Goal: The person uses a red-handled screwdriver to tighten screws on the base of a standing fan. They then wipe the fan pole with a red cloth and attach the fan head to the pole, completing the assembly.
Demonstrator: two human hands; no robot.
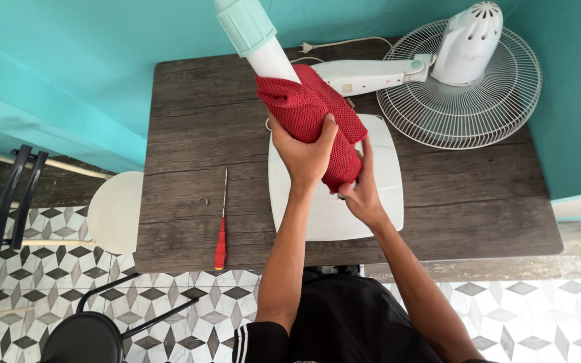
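Where the two arms meet over the dark wooden worktop (183,134), a red knitted cloth (314,117) is wrapped around a white pole (274,60) with a pale green collar (243,23).

Left hand (307,154): closed over the cloth, fingers curled round the pole beneath it.
Right hand (361,191): pinching the cloth's lower end, just above the white square base plate (384,181); whether it also touches the pole is hard to tell.
Base plate: flat on the worktop, under both hands.
Fan head (465,44) with wire guard (479,111): lying at the worktop's far right corner, white.
Screwdriver (221,228): red handle, left of the plate, well apart from the hands.
Small screws (204,199): just beside the screwdriver shaft.
Round stool (112,212): off the left edge.
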